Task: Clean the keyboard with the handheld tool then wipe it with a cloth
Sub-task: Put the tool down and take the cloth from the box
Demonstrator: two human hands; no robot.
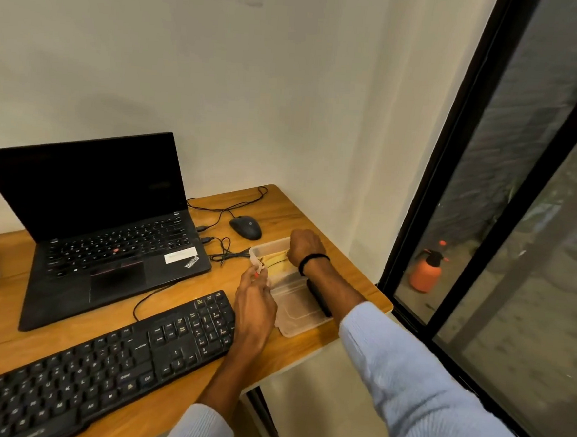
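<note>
**Supplies being drawn from the container**

The keyboard point(99, 369) lies along the front edge of the counter point(314, 213). Near the right edge, the right hand point(305, 247) is curled inside the clear container point(267, 247) over a yellow cloth point(275, 260); whether its fingers grip it cannot be told. A small pale item point(259, 267) is pinched by the left hand point(255, 304) at the container's rim. Cleaning seems not yet begun; next, the handheld tool must be found and lifted out.

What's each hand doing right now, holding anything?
Left hand: pinches the near rim of the clear container.
Right hand: fingers curled round the yellow cloth inside it.
</note>
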